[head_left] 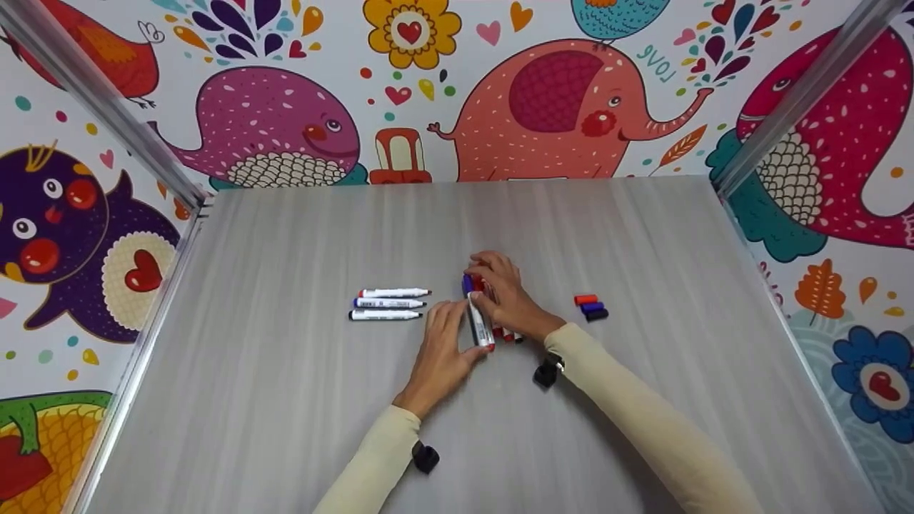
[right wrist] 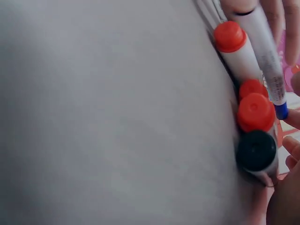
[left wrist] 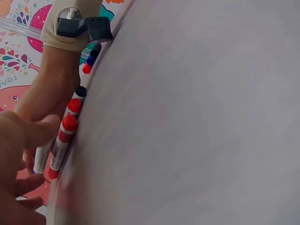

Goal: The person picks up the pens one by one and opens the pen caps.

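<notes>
Near the table's middle, both hands are at one white marker with a blue end (right wrist: 269,63). My left hand (head_left: 439,357) has its thumb over the near part of the marker in both wrist views, fingers on the far side. My right hand (head_left: 507,300) pinches around the blue far end (head_left: 468,283), thumb and fingertips close to it. Right below lies a red-capped white marker (left wrist: 58,152). Beside it, partly under my right hand, lie more markers, one with a red cap (right wrist: 255,112) and one with a black cap (right wrist: 256,150).
Left of the hands, three uncapped markers (head_left: 389,303) lie in a row, thin tips pointing right. To the right, three loose caps (head_left: 591,307), red, blue and black, sit side by side. Metal rails and cartoon-printed walls (head_left: 285,128) border the grey table (head_left: 285,428).
</notes>
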Available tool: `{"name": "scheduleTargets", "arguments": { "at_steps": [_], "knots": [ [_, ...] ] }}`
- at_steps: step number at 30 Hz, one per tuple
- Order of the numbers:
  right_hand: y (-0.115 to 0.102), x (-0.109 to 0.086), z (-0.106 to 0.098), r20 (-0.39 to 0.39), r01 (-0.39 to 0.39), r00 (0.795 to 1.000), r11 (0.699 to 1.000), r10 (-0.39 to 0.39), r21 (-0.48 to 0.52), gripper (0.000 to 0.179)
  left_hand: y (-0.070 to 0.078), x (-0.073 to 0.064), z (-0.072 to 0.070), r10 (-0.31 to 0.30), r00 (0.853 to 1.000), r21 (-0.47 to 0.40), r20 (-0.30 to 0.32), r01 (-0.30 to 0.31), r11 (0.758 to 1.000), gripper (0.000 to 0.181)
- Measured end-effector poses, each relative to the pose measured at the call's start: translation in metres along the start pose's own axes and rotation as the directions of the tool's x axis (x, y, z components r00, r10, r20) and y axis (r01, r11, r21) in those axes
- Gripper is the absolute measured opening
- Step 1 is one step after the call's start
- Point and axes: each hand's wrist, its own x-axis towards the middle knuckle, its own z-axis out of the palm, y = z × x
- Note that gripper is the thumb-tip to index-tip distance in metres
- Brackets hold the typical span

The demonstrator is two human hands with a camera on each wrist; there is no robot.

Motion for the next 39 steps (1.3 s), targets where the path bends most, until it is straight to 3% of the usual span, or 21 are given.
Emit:
{"name": "scheduleTargets", "arguments": {
  "at_steps": [5,10,14,17,21,26,32,35,39],
  "knots": [
    [-0.007,-0.003,-0.003,0.0,0.035,0.999,0.996,-0.035,0.076,0.041,0.002,0.001,-0.008,-0.041,0.998,-0.083,0.046,0.045,0.996,0.096],
    [-0.019,-0.007,-0.01,0.009,0.029,0.999,0.988,-0.031,0.155,0.038,-0.007,-0.001,-0.007,-0.013,0.999,-0.185,0.051,0.022,0.983,0.108],
    [-0.027,-0.012,-0.017,0.003,0.037,0.999,0.983,-0.038,0.181,0.035,-0.009,0.0,-0.01,-0.032,0.992,-0.247,0.122,0.062,0.967,0.117],
    [-0.034,-0.016,-0.022,0.001,0.045,0.999,0.98,-0.046,0.192,0.033,0.0,-0.001,-0.019,-0.08,0.968,-0.28,0.236,0.147,0.949,0.121],
    [-0.042,-0.022,-0.027,0.019,0.044,0.999,0.976,-0.049,0.212,0.032,0.007,-0.002,-0.025,-0.072,0.935,-0.288,0.346,0.179,0.941,0.116],
    [-0.051,-0.029,-0.032,0.037,-0.018,0.999,0.967,0.009,0.256,0.032,0.013,-0.006,-0.03,-0.018,0.908,-0.33,0.418,0.17,0.928,0.116],
    [-0.062,-0.04,-0.036,0.05,-0.134,0.991,0.93,0.124,0.343,0.035,0.017,-0.009,-0.038,0.002,0.871,-0.387,0.491,0.216,0.896,0.117],
    [-0.067,-0.043,-0.037,0.038,-0.149,0.989,0.924,0.145,0.352,0.036,0.017,-0.009,-0.041,0.006,0.872,-0.432,0.49,0.237,0.87,0.11],
    [-0.072,-0.046,-0.036,-0.007,-0.154,0.986,0.922,0.168,0.354,0.034,0.016,-0.006,-0.04,0.036,0.892,-0.543,0.452,0.243,0.804,0.091]
  ]
}}
